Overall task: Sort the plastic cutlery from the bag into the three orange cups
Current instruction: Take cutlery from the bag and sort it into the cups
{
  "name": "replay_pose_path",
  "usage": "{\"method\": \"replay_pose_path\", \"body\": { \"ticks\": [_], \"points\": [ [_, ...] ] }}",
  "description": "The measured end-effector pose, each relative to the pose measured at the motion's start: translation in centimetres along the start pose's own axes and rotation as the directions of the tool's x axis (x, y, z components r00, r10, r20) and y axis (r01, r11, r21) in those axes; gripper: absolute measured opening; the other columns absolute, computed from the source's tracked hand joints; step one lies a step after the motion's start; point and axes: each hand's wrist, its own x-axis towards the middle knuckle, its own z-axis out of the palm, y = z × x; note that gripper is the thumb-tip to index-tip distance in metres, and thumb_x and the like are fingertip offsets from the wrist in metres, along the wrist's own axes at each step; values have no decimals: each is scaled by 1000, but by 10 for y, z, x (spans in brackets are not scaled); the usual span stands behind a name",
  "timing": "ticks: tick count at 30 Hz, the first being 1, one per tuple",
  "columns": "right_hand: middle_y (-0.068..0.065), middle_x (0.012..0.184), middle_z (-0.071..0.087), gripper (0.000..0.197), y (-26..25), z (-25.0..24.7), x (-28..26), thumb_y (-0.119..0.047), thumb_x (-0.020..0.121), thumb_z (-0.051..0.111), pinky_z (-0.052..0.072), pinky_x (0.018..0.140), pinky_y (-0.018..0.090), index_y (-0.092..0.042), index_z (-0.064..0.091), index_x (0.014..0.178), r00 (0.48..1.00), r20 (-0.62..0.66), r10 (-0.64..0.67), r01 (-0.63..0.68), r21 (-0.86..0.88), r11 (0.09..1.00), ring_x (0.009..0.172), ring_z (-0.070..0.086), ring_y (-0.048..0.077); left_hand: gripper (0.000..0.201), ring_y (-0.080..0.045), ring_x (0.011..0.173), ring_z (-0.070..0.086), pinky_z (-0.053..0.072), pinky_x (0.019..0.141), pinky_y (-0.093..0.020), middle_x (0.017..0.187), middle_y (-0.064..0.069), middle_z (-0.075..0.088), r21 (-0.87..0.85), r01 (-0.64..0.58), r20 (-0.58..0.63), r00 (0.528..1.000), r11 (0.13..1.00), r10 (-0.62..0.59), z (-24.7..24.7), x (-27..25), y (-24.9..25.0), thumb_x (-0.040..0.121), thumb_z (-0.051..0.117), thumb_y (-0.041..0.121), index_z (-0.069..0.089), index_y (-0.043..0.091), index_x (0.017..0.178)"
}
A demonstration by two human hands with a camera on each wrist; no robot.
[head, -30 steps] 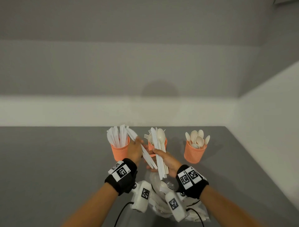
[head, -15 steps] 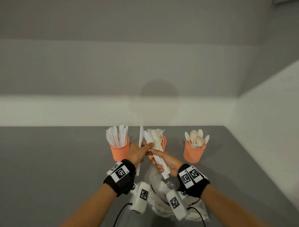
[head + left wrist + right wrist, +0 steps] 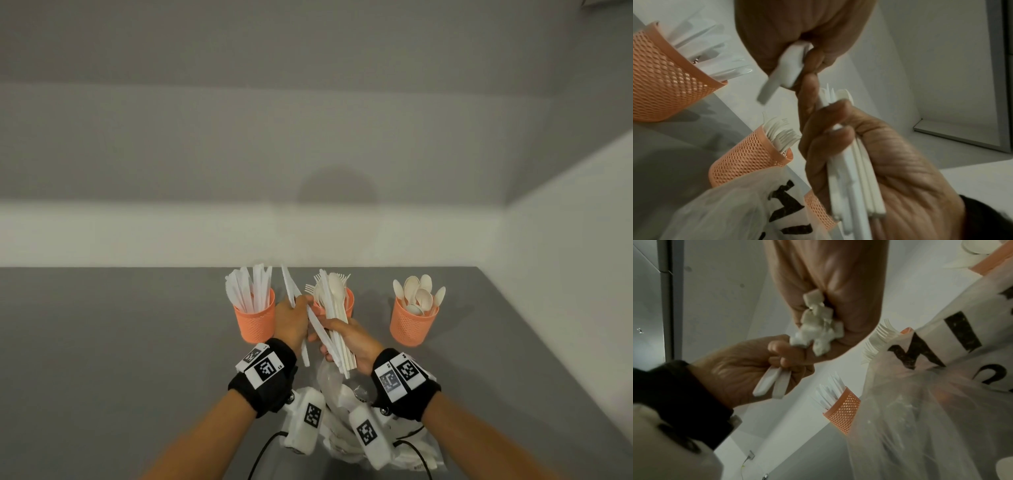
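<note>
The bag (image 3: pixel 337 387) lies mostly hidden under both wrists and cameras.

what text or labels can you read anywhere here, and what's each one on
"LS": small print at the corner of the square marker tag on the left wristband.
Large black letters on the plastic bag: cut off and creased, not readable as a word.
Small print at the bag's lower edge in the head view: too blurred.
The wrist and camera tags carry only black-and-white code patterns.

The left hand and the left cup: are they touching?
Cannot tell. In the head view the left hand overlaps the left cup's edge; no view shows contact or a gap plainly.
</note>
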Motion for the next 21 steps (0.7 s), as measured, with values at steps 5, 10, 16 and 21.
{"method": "replay_pose_path", "body": {
  "ticks": [5,10,16,21],
  "points": [
    [9,70,69,20,-2,-1,-3,-10,96,44,55,50,26,-9,63,97,995,95,42,-44,21,999,57,68,18,26,-15,54,47,40,55,-26,61,-3,47,-4,-30,-61,998,1000,30,-4,7,-1,101,32,18,52,8,87],
    [-1,57,63,24,0,-6,-1,-14,96,43,50,46,19,-12,58,115,992,92,83,-82,-13,997,44,57,8,20,-6,31,39,39,43,-24,44,3,39,-70,-4,-38,999,998,2,-15,13,-2,98,43,22,45,15,79],
    [-8,42,39,25,-4,-10,2,-21,96,39,24,29,12,-19,56,114,964,205,168,-176,21,984,28,30,2,22,-4,27,22,19,33,-11,35,9,28,-77,69,40,997,995,-66,-22,16,2,89,58,16,50,18,69],
    [-8,43,42,26,-5,-10,2,-22,96,39,24,29,12,-17,57,114,941,267,209,-202,-54,978,28,30,3,22,-2,26,24,21,31,-12,32,10,27,24,29,142,989,999,-32,-15,12,15,90,58,32,56,16,75]
  ]
}}
